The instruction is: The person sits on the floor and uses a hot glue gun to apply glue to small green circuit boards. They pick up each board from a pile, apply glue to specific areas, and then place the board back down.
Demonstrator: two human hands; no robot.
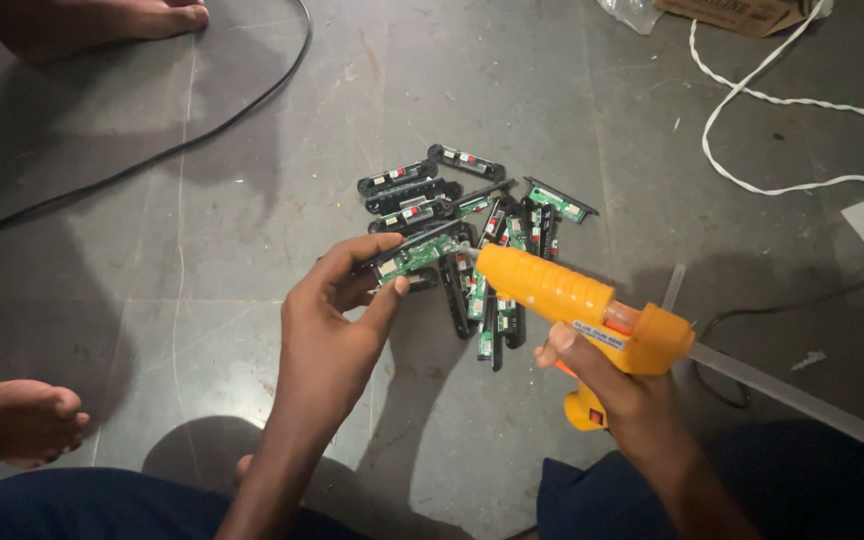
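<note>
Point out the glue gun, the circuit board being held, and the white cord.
glue gun [562,292]: head view, on the orange barrel.
circuit board [415,255]: head view, on its green face between the left hand's fingers.
white cord [752,98]: head view, on the loop lying on the floor.

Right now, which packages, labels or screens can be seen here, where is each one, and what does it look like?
Cardboard box: top right edge of the floor, brown, with dark print, mostly cut off.
Plastic bag: just left of the box, clear and crinkled.
Label: on the side of the orange glue gun held in the right hand, a narrow pale strip with small dark print.
No screens show.
</note>
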